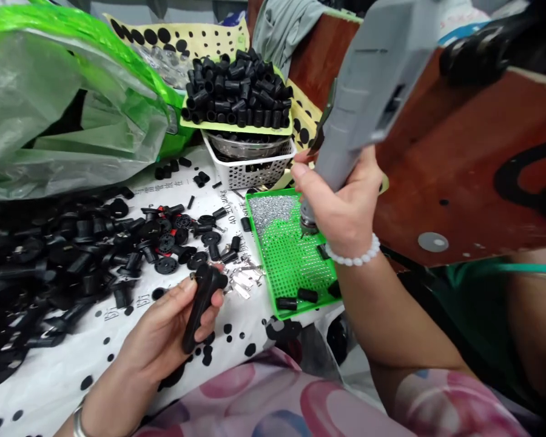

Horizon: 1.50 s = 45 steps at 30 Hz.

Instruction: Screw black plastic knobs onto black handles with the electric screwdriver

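My left hand is closed around a black plastic part, long like a handle with a short round stub at its upper end. My right hand grips a grey electric screwdriver, its tip pointing down over a green mesh tray. Small silver screws are heaped at the tray's far left corner. Several short black caps lie near its front edge. Between the left hand and the tray, flat metal pieces are scattered on the white sheet.
A big pile of black plastic parts covers the left of the table. Behind it is a green and clear plastic bag. Black tubes fill a yellow tray above a white basket. A reddish-brown board stands at the right.
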{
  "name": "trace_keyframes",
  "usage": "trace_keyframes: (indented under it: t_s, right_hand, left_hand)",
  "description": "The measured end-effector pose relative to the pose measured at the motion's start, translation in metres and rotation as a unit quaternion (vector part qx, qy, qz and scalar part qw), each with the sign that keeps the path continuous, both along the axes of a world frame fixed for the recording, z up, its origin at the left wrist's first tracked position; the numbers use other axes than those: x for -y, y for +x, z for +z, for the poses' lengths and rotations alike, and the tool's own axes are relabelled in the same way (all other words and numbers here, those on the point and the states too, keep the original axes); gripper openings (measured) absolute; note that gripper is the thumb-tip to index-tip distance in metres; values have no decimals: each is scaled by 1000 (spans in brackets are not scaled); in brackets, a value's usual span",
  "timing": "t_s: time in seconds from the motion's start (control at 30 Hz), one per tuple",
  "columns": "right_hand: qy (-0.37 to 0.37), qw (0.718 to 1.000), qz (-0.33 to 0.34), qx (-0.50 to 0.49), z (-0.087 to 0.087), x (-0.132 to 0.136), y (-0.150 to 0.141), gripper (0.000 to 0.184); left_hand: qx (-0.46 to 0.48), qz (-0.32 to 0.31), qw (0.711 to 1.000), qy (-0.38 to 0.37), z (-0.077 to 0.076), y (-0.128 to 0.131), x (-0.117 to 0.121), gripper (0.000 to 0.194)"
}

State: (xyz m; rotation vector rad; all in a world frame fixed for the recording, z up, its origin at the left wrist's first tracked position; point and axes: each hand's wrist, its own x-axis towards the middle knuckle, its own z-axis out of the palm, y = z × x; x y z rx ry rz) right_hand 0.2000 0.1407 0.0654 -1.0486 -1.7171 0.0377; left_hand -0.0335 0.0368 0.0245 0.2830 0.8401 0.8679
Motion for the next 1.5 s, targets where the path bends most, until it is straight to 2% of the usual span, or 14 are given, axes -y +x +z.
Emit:
trace_keyframes:
  t_s: [0.07,0.13,0.27,0.43,0.53,0.73,0.9,1.0,1.13,1.27,1.5]
  right_hand:
    - [-39,991,12,-126,4,15,3,22]
    - [-83,975,37,-205,8,27,6,13]
    - [-157,949,75,-261,5,36,15,17]
    - [-155,930,72,-324,-12,38,19,15]
    - [-165,924,67,-338,-22,43,18,9]
    - [-172,926,57,-331,-32,52,20,8]
    - [-171,930,43,-324,-35,53,20,12]
    - [-173,925,52,-335,-37,53,20,7]
    - [-183,923,42,-336,-40,54,19,21]
    - [-176,926,35,-332,-39,56,17,20]
    - [-159,925,42,-344,-40,58,15,19]
  left_hand:
    - [-38,-26,999,17,1,5,1,30]
    - [-68,-54,996,23,4,10,3,33]
    - [-107,-87,990,13,10,19,5,36]
    - [-117,-119,986,-18,6,22,5,39]
    - [-115,-139,983,-38,0,23,4,32]
    - [-121,-134,983,-44,-6,27,3,21]
    - [-124,-126,983,-52,-4,28,4,18]
    - [-121,-127,984,-42,-4,27,4,18]
    - [-116,-128,984,-37,-6,26,2,19]
    - [-112,-125,985,-40,-9,27,2,22]
    - [-106,-109,988,-29,-9,28,3,11]
